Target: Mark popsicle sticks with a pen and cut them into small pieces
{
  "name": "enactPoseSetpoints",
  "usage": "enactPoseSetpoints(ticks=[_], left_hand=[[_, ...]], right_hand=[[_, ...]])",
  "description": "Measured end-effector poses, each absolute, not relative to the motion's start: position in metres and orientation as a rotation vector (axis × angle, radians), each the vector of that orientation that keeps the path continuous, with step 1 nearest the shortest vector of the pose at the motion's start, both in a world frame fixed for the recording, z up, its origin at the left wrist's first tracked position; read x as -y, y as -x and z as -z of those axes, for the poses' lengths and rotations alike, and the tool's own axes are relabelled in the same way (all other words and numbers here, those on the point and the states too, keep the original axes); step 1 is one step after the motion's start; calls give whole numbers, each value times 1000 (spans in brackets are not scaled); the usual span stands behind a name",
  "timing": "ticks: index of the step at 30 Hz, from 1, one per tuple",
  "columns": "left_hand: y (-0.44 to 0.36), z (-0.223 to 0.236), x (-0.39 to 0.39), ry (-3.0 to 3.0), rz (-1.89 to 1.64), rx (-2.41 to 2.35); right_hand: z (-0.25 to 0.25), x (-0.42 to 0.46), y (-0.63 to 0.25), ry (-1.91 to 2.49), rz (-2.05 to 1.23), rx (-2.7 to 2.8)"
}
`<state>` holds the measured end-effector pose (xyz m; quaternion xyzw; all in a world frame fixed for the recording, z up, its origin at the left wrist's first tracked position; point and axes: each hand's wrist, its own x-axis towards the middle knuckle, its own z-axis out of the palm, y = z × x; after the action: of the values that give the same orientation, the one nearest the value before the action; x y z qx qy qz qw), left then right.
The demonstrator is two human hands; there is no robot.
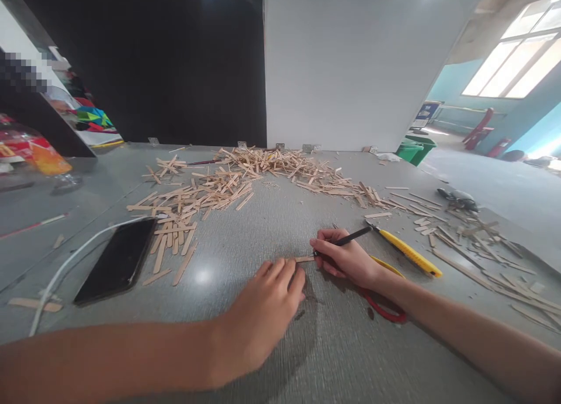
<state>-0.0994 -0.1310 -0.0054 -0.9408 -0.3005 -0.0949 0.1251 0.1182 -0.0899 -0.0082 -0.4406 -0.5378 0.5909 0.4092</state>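
Observation:
My left hand (274, 293) lies low over the table with its fingers bent down, holding a wooden craft stick (304, 259) against the surface. Most of that stick is hidden under the fingers; its right end shows. In a writing grip, my right hand (344, 255) closes around a black pen (355, 236), whose tip is at the stick's exposed end. A yellow utility knife (409, 252) lies just right of the pen. Partly covered by my right wrist is a tool with a red curved handle (385, 310) and a yellow one (388, 266).
Loose craft sticks (228, 182) spread in a heap across the back, with cut pieces and strips (482, 246) at right. At left lie a black phone (116, 261), a white cable (56, 275) and a bottle (39, 152). Black and white panels (350, 71) stand behind.

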Motion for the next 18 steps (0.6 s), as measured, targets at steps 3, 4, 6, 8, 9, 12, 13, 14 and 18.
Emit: enactPoseSetpoints(ticks=[3, 4, 6, 8, 9, 12, 13, 14, 18], left_hand=[[98, 14, 147, 2740, 330, 857], [99, 16, 150, 2752, 335, 858], [100, 18, 150, 2778, 338, 861], [101, 17, 147, 2800, 336, 890], [102, 16, 146, 2810, 334, 913], [103, 14, 143, 2837, 312, 956], [103, 14, 143, 2843, 303, 947], [103, 15, 144, 2844, 297, 926], [102, 19, 150, 2770, 342, 827]], right_hand=[[6, 92, -117, 1079, -1454, 1399], [6, 93, -117, 1076, -1445, 1410], [6, 93, -117, 1078, -1433, 1430], [7, 93, -117, 1085, -1419, 1444], [8, 92, -117, 1090, -1410, 1448], [7, 92, -117, 1131, -1376, 1462], [7, 92, -118, 1149, -1368, 1472], [6, 93, -118, 1165, -1360, 1484], [7, 97, -117, 1185, -1350, 1560]])
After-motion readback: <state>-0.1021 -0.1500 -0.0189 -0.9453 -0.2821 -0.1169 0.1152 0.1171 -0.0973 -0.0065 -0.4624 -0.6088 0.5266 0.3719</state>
